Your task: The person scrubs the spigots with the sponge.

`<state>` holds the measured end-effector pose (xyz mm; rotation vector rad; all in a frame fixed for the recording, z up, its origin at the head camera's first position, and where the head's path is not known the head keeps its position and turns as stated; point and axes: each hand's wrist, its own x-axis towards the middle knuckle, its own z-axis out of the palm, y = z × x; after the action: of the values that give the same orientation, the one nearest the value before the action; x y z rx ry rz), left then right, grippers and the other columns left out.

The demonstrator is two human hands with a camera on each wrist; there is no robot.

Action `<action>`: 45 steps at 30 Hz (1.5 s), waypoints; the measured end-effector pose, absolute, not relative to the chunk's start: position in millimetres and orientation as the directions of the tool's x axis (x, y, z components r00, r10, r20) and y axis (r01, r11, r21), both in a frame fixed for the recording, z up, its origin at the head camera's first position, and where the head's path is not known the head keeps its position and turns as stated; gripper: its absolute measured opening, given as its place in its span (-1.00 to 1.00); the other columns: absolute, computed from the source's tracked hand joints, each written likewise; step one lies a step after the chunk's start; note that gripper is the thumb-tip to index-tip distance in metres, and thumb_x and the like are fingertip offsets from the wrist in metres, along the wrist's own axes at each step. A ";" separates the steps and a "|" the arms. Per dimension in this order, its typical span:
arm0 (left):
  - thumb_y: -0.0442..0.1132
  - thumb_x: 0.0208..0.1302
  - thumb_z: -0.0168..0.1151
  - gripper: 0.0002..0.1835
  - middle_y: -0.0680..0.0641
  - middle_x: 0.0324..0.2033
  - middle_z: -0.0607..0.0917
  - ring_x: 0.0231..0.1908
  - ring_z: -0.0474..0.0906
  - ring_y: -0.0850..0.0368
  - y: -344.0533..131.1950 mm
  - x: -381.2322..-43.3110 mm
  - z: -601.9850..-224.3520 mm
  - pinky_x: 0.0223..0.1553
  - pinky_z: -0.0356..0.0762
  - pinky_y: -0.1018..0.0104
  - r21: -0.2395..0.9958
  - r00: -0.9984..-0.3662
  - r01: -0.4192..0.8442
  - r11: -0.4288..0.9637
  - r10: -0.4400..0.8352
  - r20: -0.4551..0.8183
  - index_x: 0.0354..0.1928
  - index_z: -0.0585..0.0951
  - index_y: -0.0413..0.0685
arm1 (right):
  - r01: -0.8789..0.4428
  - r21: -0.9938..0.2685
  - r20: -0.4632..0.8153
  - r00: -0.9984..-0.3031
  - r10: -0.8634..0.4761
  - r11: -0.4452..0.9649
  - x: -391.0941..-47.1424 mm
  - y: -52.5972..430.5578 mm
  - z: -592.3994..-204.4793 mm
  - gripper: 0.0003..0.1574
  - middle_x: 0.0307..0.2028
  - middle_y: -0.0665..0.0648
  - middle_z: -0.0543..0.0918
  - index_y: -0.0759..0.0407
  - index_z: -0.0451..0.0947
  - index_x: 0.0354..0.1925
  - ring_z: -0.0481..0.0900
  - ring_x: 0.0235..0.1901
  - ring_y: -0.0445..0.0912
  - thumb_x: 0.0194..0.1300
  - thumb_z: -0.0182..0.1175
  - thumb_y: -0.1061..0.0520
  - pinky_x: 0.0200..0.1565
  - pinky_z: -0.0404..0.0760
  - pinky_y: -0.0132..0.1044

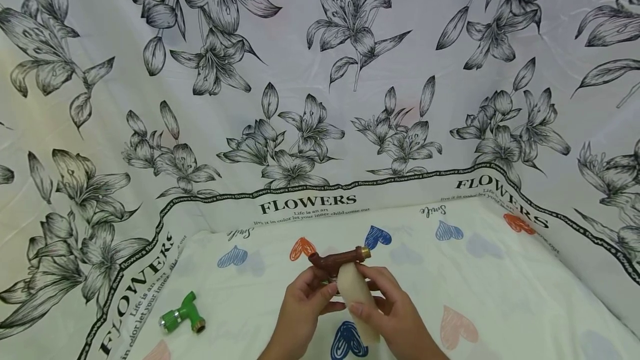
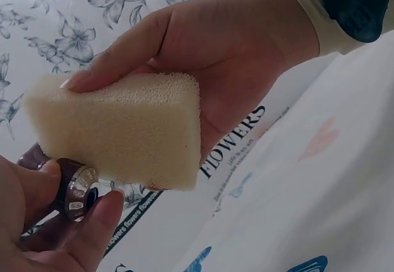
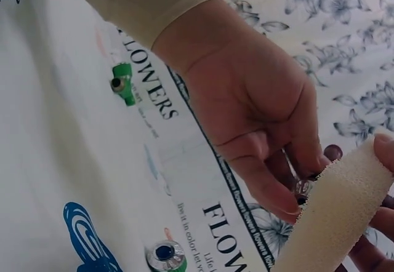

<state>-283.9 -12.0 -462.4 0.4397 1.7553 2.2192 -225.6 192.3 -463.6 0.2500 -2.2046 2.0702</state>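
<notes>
At the lower centre of the head view, a reddish-brown, branched pipe fitting (image 1: 337,260) with a brass-coloured end (image 1: 366,252) shows above a plain cream, porous sponge block (image 1: 354,289). At lower left, a glossy green, forked fitting (image 1: 188,310) carries silvery and brassy ends. The white cloth (image 1: 240,304) beneath bears scribbled blue, orange-red and pink hearts, while the white fabric backdrop (image 1: 295,71) filling the upper frame has black line-drawn lilies and black lettering.

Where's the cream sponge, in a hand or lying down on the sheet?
In a hand: the head view shows the right hand gripping the sponge beside the brown fitting.
</notes>
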 end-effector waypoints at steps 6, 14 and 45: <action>-0.34 0.49 0.44 -0.53 -0.25 0.11 0.70 0.06 0.73 -0.09 -10.9 -283.6 -462.5 0.10 0.75 0.05 0.977 -0.924 -0.012 -0.214 0.375 0.071 0.37 0.61 -0.23 | -0.225 -0.974 0.223 -0.974 -0.051 0.039 -225.9 190.1 -467.4 -0.31 0.34 0.12 0.49 -0.03 0.57 0.45 0.48 0.21 0.20 0.43 0.50 0.14 0.16 0.67 -0.20; -0.35 0.44 0.48 -0.53 -0.27 0.07 0.69 0.02 0.76 -0.07 -12.1 -283.4 -463.8 0.06 0.77 0.00 0.968 -0.904 -0.056 -0.244 0.424 0.055 0.29 0.57 -0.38 | -0.223 -0.973 0.224 -0.975 0.001 0.064 -233.9 194.4 -474.9 -0.38 0.28 0.11 0.52 -0.14 0.60 0.39 0.51 0.19 0.16 0.43 0.50 0.08 0.11 0.69 -0.20; -0.32 0.46 0.46 -0.53 -0.19 0.22 0.60 0.06 0.63 -0.12 -8.8 -284.9 -462.3 0.12 0.73 0.16 0.989 -0.911 0.056 -0.137 0.399 0.107 0.37 0.68 -0.12 | -0.198 -0.980 0.198 -0.980 -0.004 0.020 -225.8 189.8 -475.2 -0.20 0.34 0.08 0.49 -0.12 0.48 0.52 0.49 0.25 0.14 0.42 0.51 0.11 0.19 0.64 -0.22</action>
<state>-284.9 -8.8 -462.3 0.5156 1.8923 2.1456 -225.8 189.8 -475.2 0.2141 -2.1386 2.0960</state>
